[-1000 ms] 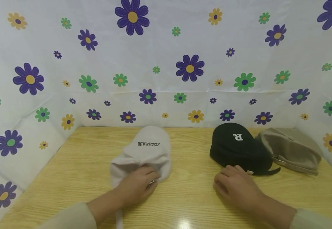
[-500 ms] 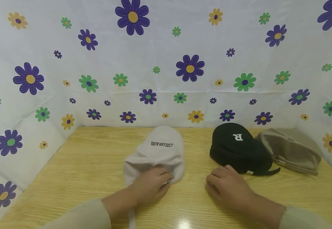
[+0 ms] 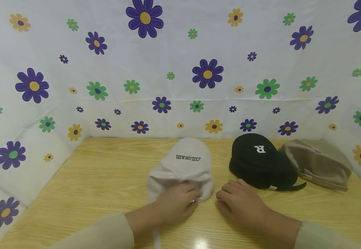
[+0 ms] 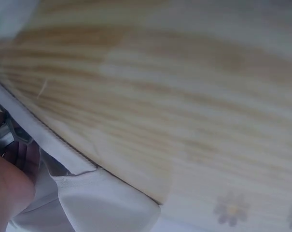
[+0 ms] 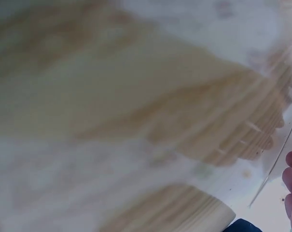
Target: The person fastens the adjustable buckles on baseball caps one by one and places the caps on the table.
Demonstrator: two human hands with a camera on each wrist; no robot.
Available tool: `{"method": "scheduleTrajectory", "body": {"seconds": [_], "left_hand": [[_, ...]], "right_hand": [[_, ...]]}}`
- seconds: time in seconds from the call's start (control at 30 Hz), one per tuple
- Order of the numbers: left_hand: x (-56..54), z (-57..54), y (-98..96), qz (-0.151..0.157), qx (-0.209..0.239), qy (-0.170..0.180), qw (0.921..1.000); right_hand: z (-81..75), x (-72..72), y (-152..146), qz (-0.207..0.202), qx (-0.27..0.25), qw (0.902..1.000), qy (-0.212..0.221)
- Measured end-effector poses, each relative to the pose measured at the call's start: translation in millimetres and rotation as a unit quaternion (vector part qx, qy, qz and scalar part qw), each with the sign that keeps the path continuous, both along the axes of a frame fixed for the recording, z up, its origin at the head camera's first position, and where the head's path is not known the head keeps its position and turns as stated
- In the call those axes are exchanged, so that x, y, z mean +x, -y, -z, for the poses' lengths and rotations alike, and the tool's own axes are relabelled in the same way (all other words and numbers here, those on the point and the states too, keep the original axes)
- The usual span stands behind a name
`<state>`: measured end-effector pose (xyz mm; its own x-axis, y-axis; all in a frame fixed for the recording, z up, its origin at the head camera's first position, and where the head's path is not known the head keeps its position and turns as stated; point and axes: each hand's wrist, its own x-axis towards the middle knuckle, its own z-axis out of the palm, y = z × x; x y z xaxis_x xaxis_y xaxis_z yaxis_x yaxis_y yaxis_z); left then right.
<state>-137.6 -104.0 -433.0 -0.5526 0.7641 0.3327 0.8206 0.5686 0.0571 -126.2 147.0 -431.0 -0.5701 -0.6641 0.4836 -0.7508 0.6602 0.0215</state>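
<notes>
An off-white baseball cap marked COLORADO lies near the middle of the table in the head view, its lettering upside down. My left hand grips its near edge, the fingertips tucked inside the opening. In the left wrist view, the fingers reach behind the cap's pale edge band. A pale strap trails toward the front. My right hand rests on the table with loosely bent fingers, holding nothing, between the pale cap and a black cap with a white R.
A khaki cap leans against the black cap at the right. The black cap's loose strap end points right. Behind the wooden table hangs a white cloth printed with flowers, which also lines both sides.
My left hand has slid the off-white cap to the right across the table. My right hand has moved left, away from the black cap. The black and khaki caps stay put.
</notes>
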Motion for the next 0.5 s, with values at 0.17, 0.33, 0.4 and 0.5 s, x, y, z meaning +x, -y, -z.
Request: {"method": "scheduleTrajectory", "body": {"seconds": [0.17, 0.33, 0.4, 0.5], "left_hand": [[2.1, -1.8, -11.3, 0.009, -0.022, 0.003, 0.9997], [5.9, -3.3, -6.5, 0.024, -0.02, -0.035, 0.9989], [7.7, -4.0, -1.8, 0.039, -0.009, -0.059, 0.9975], [11.1, -5.0, 8.1, 0.068, 0.015, -0.098, 0.9927]], "right_hand": [[-1.0, 0.1, 3.3, 0.001, 0.0, 0.9999, 0.014], [-1.4, -0.6, 5.3, 0.005, 0.015, 0.9996, 0.024], [-1.7, -0.8, 5.8, 0.004, 0.015, 0.9996, 0.023], [-2.3, -0.8, 7.3, -0.008, 0.01, 0.9998, 0.012]]}}
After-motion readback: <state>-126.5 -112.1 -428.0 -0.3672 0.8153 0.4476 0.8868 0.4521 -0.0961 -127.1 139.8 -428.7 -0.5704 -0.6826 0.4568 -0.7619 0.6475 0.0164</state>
